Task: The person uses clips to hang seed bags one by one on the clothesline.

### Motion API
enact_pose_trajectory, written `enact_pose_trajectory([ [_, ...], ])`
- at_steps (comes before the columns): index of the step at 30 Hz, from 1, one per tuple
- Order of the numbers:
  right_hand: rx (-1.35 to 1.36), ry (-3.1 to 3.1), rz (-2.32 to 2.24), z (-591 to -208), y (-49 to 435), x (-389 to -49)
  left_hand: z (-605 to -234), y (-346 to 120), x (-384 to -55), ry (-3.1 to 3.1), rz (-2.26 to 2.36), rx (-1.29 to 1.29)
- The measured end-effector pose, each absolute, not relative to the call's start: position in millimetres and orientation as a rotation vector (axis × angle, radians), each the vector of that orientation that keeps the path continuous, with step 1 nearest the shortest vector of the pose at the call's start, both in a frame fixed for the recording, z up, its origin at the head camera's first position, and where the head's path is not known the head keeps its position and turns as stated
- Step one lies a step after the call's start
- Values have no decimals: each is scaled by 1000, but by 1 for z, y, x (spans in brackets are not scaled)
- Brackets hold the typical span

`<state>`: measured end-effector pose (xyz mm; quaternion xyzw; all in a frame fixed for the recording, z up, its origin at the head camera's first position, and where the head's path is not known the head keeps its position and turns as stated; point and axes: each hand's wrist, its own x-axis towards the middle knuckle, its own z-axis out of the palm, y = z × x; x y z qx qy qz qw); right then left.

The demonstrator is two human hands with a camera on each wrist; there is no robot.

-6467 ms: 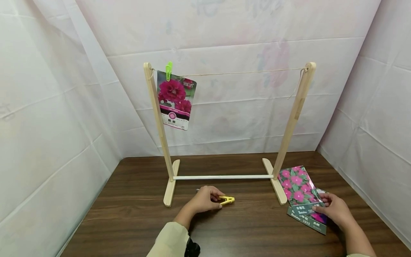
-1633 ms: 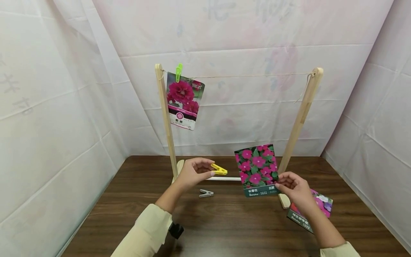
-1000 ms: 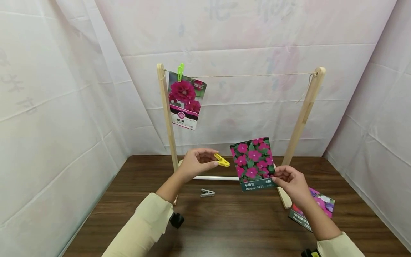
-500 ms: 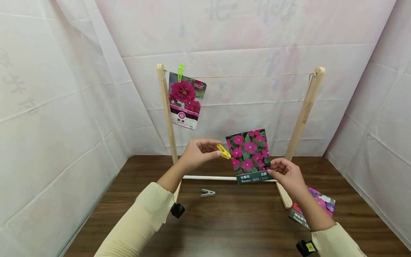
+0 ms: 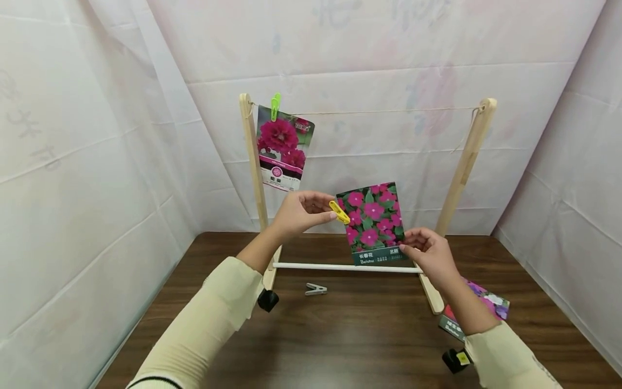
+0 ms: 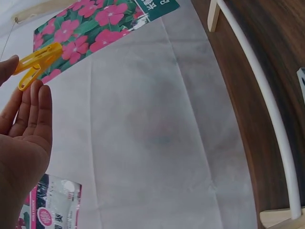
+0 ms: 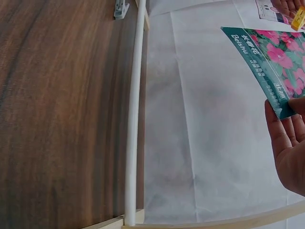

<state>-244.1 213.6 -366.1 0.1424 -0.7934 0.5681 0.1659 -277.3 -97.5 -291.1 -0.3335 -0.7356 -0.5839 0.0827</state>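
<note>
My left hand (image 5: 300, 216) pinches a yellow clothespin (image 5: 339, 212) between thumb and fingertips. My right hand (image 5: 431, 255) pinches the lower right corner of a seed packet (image 5: 372, 219) with pink flowers and a dark green band, held slightly tilted below the string. The clothespin overlaps the packet's left edge in the head view; whether they touch, I cannot tell. In the left wrist view the clothespin (image 6: 37, 63) points toward the flowers. The right wrist view has the thumb and fingers of the right hand (image 7: 291, 148) on the packet's green end.
A string (image 5: 369, 111) spans a wooden stand's two posts (image 5: 468, 162). A green clothespin (image 5: 275, 107) holds a magenta-flower packet (image 5: 284, 146) at its left end. On the table lie a grey clothespin (image 5: 316, 289) and, partly behind the right forearm, more packets (image 5: 498, 307). A white rod (image 5: 340, 267) joins the feet.
The right hand took the pink-flower packet off the pile and raised it leftward. My left hand lifted the yellow clothespin from near the table, and the two have come close together.
</note>
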Motion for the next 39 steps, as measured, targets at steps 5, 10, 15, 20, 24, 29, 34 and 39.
enact_pose_trajectory([
  [5,443,-2231,1613,-358,212,-248,-278,-97,-279,-2209,-1741,-1011],
  [10,463,-2235,1593,-353,210,-251,-265,-97,-279,-2258,-1696,-1033],
  [15,463,-2271,1553,-349,207,-255,-253,-96,-280,-2267,-1645,-1059],
  [20,474,-2233,1607,-343,203,-258,-241,-97,-281,-2282,-1569,-1067],
  [24,458,-2191,1676,-339,199,-260,-233,-97,-282,-2298,-1483,-1048],
  [29,439,-2163,1716,-337,197,-262,-224,-96,-286,-2337,-1353,-1043],
  [34,420,-2160,1707,-333,193,-265,-213,-93,-288,-2354,-1229,-1026],
  [39,440,-2127,1723,-331,188,-266,-202,-90,-289,-2372,-1191,-980],
])
